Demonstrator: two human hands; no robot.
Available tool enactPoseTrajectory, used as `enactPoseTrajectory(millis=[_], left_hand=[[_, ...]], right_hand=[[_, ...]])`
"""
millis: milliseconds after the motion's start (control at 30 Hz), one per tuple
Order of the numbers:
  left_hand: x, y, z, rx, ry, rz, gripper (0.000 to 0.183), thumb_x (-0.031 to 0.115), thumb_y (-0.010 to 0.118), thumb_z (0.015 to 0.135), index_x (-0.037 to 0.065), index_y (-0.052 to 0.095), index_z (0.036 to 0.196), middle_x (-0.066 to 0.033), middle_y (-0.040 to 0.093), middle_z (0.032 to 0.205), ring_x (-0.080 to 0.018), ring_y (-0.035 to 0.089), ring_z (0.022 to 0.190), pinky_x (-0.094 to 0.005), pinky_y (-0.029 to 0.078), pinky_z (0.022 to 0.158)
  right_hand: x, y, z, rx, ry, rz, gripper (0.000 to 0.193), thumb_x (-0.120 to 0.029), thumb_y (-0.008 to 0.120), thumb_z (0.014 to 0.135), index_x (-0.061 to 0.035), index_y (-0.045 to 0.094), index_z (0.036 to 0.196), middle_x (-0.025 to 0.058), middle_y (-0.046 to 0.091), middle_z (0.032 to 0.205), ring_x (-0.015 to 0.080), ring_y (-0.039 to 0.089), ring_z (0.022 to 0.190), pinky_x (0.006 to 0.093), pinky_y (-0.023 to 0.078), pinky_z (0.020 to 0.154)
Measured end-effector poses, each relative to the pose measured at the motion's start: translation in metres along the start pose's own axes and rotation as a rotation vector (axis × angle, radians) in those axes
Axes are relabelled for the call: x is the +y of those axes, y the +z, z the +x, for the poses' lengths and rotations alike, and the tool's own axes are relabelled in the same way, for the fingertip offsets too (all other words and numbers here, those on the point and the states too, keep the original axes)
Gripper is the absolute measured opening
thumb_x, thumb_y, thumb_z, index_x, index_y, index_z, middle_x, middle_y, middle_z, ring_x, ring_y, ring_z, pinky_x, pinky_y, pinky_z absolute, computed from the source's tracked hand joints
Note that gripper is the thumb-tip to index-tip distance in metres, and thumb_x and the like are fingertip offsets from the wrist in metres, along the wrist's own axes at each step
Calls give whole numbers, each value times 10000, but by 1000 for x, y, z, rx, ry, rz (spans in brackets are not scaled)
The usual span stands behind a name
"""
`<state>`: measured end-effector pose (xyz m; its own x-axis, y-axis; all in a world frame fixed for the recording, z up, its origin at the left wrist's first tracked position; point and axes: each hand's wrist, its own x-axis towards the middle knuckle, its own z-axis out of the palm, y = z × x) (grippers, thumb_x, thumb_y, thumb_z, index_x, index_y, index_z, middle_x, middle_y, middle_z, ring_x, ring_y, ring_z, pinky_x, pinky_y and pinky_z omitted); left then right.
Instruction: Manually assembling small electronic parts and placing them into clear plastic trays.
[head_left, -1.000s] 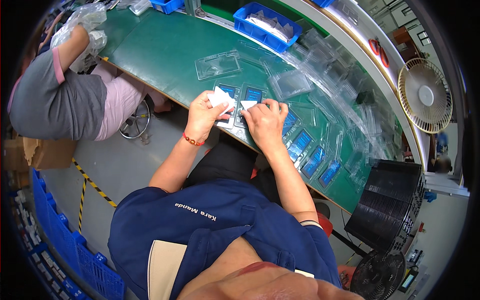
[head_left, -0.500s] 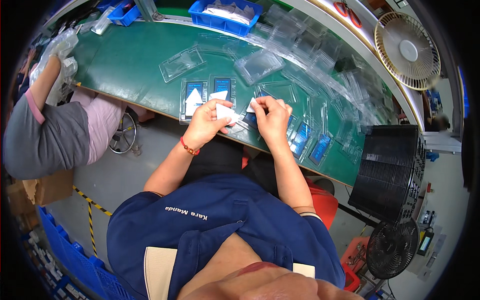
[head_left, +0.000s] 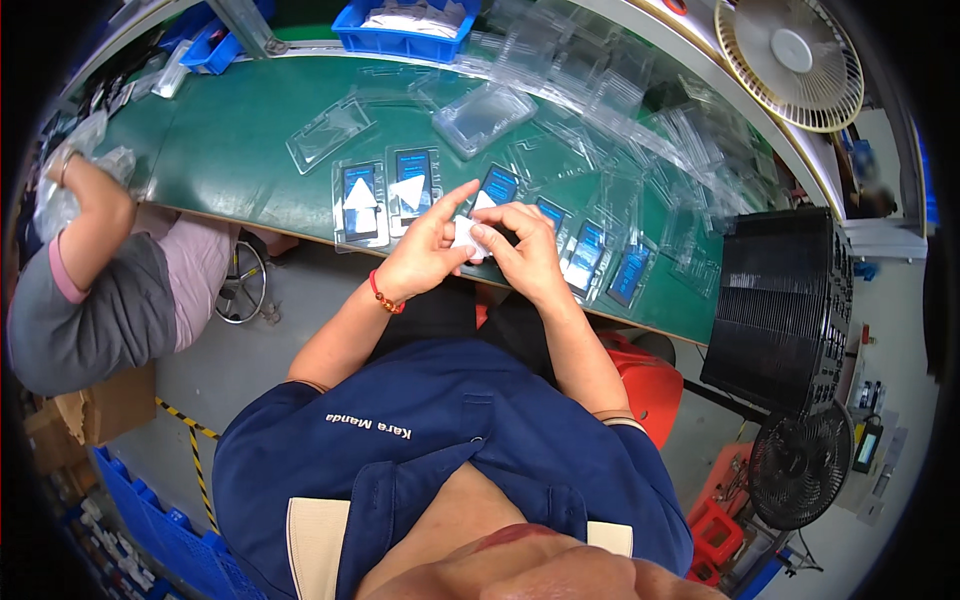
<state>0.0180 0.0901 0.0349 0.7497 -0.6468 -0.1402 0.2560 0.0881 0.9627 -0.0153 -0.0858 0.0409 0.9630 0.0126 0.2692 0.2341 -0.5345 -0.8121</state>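
Head view: both hands meet above the counter's [head_left: 240, 150] near edge; the left hand [head_left: 425, 255] and right hand [head_left: 525, 255] pinch one small white piece [head_left: 466, 238] between them; two blister trays [head_left: 385, 192] at left already carry white pieces; the trays [head_left: 590, 258] toward the right edge seem unfilled; empty clear shells [head_left: 600, 110] crowd the far side.

Green desk [head_left: 230, 150] strewn with clear plastic blister trays [head_left: 497, 115]; blue bin [head_left: 400, 40] at its far edge; cream fan [head_left: 790, 60] far right; stack of black trays [head_left: 780, 300] beside desk end; black floor fan [head_left: 800, 465] below; co-worker's grey sleeve [head_left: 90, 320] at left; blue crates [head_left: 150, 520] on the floor.
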Motion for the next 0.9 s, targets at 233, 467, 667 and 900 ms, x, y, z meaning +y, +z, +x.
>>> enactPoseTrajectory(millis=[233, 467, 667, 900], left_hand=[[-3, 12, 6, -32, -57, 18, 739, -107, 534, 868, 125, 250, 1510, -43, 651, 908, -74, 628, 788, -202, 472, 582], [-8, 15, 16, 14, -80, -50, 482, -57, 596, 879, 38, 478, 1336, -46, 667, 899, -92, 658, 804, -200, 496, 580], [-21, 31, 29, -38, -24, -147, 255, 24, 682, 869, -2, 595, 1107, -59, 679, 868, -84, 645, 704, -185, 507, 515], [-21, 50, 31, -73, -82, -145, 145, 86, 623, 930, -19, 640, 1029, -102, 657, 922, -145, 659, 686, -232, 532, 503]], right_hand=[[9, -23, -19, 313, -32, -190, 66, -94, 710, 818, -56, 708, 872, 47, 677, 824, 196, 588, 795, 336, 420, 797], [21, -37, -45, 253, -216, -755, 195, -193, 762, 739, -102, 701, 901, 27, 656, 894, 232, 554, 926, 401, 329, 868], [10, -39, -51, 115, 111, 81, 222, -191, 813, 726, -63, 695, 863, 40, 657, 782, 166, 584, 755, 317, 412, 756], [29, -57, -74, 300, 358, 456, 71, -56, 692, 849, -12, 644, 821, 16, 610, 757, 94, 544, 726, 242, 437, 676]])
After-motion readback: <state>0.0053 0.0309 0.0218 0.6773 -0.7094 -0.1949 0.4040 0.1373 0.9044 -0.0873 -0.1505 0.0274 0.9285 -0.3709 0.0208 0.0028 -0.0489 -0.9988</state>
